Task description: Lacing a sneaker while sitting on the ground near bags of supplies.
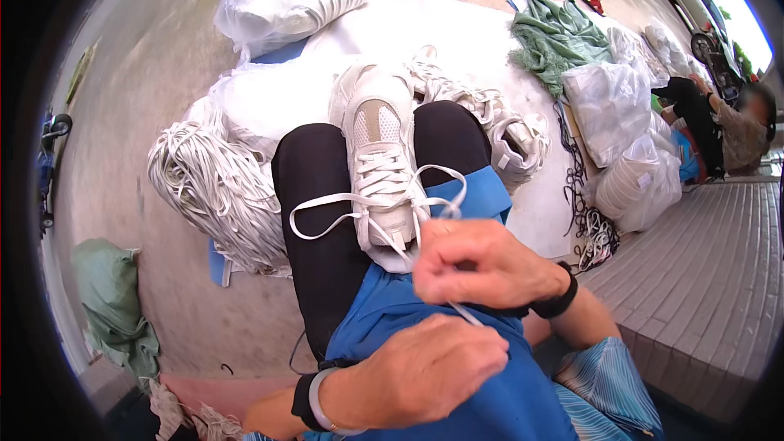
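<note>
A cream sneaker (394, 118) rests across my thighs, its toe pointing away from me and its heel against my blue apron (384, 298). White laces criss-cross its tongue, and a loose loop of lace (314, 198) spreads to the left. On the right another loop runs toward my right hand (486, 265), which is closed in a pinch on the shoelace just beside the shoe's opening. Lower down, my left hand (429, 371) is also closed. A short length of lace stretches between the two hands; its end is hidden by my left fingers.
A big bundle of white laces (216, 196) lies left of my knees. More laced shoes (518, 143) sit right on the white sheet (425, 20). Plastic-wrapped bundles (608, 110), a green cloth (559, 37) and a seated person (739, 126) are farther right. A green sack (114, 302) lies left.
</note>
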The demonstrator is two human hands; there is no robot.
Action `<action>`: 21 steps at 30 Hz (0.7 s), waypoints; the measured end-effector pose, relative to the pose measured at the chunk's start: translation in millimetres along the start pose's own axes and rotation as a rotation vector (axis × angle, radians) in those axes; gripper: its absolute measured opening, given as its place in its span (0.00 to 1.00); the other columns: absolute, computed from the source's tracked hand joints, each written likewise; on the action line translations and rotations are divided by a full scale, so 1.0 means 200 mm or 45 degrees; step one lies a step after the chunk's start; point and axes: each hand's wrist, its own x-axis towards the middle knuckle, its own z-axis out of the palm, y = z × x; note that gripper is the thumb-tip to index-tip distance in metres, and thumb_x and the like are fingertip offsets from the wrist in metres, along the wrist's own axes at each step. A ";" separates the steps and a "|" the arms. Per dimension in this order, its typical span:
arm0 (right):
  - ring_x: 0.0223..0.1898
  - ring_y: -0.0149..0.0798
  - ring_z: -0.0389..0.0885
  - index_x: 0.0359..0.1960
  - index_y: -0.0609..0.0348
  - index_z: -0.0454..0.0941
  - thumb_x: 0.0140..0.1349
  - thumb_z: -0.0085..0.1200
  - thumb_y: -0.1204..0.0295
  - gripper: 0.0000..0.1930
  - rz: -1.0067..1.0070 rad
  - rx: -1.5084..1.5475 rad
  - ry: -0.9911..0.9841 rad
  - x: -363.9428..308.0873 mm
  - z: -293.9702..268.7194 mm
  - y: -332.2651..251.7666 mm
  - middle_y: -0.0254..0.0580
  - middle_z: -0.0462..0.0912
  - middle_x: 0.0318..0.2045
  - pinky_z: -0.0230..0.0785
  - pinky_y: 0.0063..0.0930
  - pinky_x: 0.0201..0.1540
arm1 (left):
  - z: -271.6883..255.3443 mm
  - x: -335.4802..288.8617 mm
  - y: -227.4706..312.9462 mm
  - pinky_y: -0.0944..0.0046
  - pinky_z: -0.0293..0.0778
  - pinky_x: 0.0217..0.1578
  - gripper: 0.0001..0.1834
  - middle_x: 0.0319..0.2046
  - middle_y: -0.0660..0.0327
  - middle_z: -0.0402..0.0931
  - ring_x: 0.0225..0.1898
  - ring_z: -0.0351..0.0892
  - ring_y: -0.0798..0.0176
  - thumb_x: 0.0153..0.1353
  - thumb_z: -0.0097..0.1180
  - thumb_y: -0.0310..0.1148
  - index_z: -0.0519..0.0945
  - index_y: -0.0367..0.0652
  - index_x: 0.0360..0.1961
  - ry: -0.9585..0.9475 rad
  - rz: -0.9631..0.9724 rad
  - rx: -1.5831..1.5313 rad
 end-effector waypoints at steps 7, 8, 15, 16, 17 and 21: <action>0.31 0.27 0.72 0.36 0.61 0.76 0.68 0.53 0.73 0.05 0.049 0.370 0.131 -0.07 0.11 -0.02 0.32 0.74 0.29 0.66 0.24 0.35 | 0.00 0.06 0.06 0.63 0.79 0.38 0.18 0.44 0.58 0.82 0.37 0.82 0.57 0.50 0.69 0.22 0.79 0.41 0.43 -0.062 0.077 -0.214; 0.31 0.27 0.72 0.38 0.61 0.75 0.69 0.52 0.73 0.04 0.382 0.492 0.128 -0.08 0.11 -0.04 0.33 0.74 0.29 0.67 0.24 0.35 | 0.01 0.05 0.06 0.64 0.78 0.38 0.16 0.44 0.57 0.82 0.36 0.82 0.58 0.51 0.68 0.22 0.79 0.40 0.42 -0.082 0.099 -0.176; 0.26 0.24 0.71 0.37 0.62 0.74 0.69 0.51 0.72 0.05 0.067 0.221 0.213 -0.09 0.14 0.02 0.31 0.75 0.25 0.65 0.21 0.28 | -0.14 -0.13 -0.15 0.68 0.76 0.36 0.06 0.31 0.57 0.81 0.34 0.80 0.68 0.65 0.56 0.29 0.78 0.36 0.35 0.300 -0.624 -0.321; 0.26 0.21 0.71 0.37 0.62 0.75 0.69 0.52 0.74 0.04 0.171 0.305 0.118 -0.07 0.15 0.01 0.29 0.76 0.26 0.64 0.19 0.28 | -0.16 -0.15 -0.17 0.68 0.77 0.35 0.09 0.27 0.59 0.80 0.35 0.80 0.68 0.67 0.54 0.30 0.79 0.35 0.34 0.396 -0.863 -0.350; 0.22 0.25 0.71 0.36 0.61 0.75 0.68 0.53 0.73 0.04 0.036 0.191 0.143 -0.05 0.18 0.03 0.32 0.76 0.23 0.66 0.22 0.26 | -0.18 -0.21 -0.25 0.69 0.76 0.37 0.11 0.29 0.59 0.80 0.36 0.80 0.70 0.69 0.52 0.32 0.79 0.34 0.35 0.390 -0.913 -0.508; 0.23 0.42 0.74 0.33 0.58 0.74 0.66 0.54 0.74 0.04 -0.267 -0.038 0.083 0.05 0.31 0.05 0.41 0.76 0.23 0.69 0.32 0.29 | -0.13 -0.22 -0.39 0.68 0.75 0.43 0.22 0.37 0.58 0.81 0.40 0.79 0.68 0.75 0.43 0.42 0.75 0.32 0.54 0.228 -1.209 -0.930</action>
